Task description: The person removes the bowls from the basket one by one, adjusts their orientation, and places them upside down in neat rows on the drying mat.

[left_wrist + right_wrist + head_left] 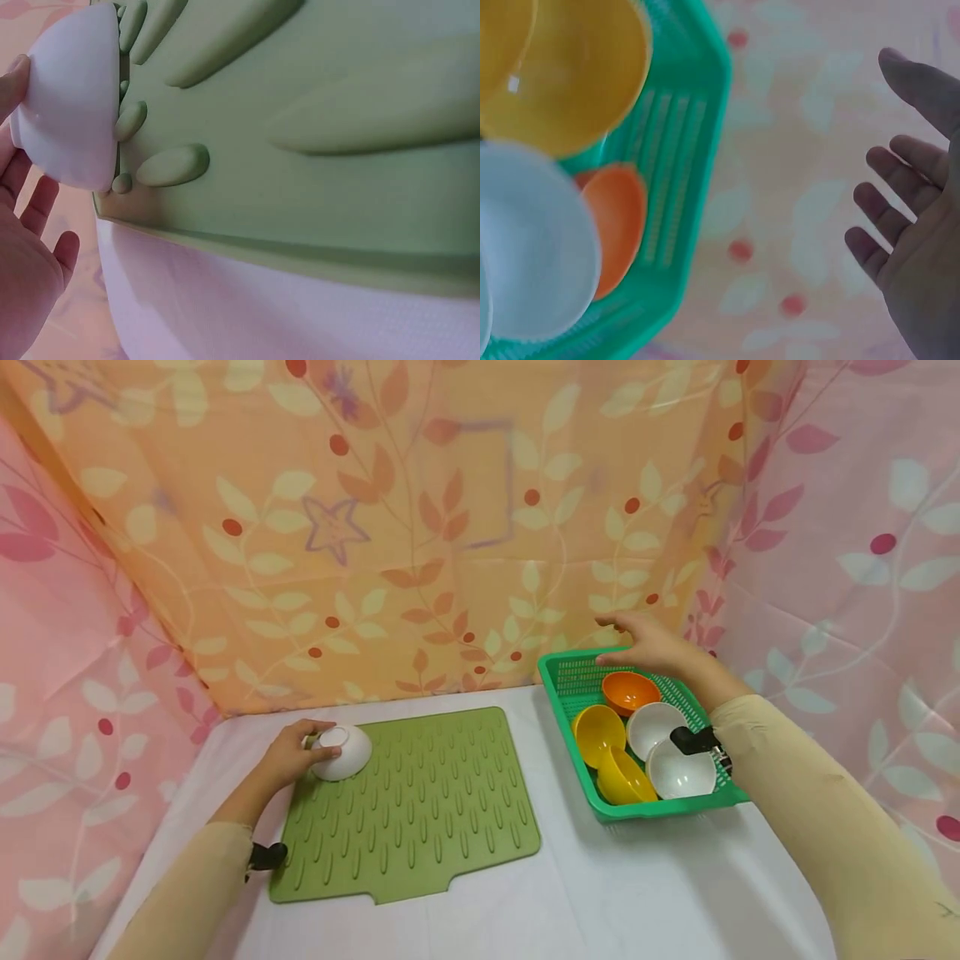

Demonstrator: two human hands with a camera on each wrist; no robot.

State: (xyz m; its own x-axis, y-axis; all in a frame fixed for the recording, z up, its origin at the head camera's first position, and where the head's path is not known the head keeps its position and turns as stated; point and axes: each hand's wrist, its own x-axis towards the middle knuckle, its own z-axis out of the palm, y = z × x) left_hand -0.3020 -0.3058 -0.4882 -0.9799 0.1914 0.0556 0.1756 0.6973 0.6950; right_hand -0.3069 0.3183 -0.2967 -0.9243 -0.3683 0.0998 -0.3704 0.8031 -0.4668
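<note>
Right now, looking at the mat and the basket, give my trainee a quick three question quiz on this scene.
1. True or false: the white bowl on the green mat sits upside down.
2. How many bowls lie in the green basket?
A. three
B. five
C. seven
3. Fill in: the right hand hovers open over the basket's ____ end, holding nothing.

Key:
1. True; the left hand holds it at the mat's far left corner.
2. B: one orange bowl, two yellow, two white.
3. Far.
</note>
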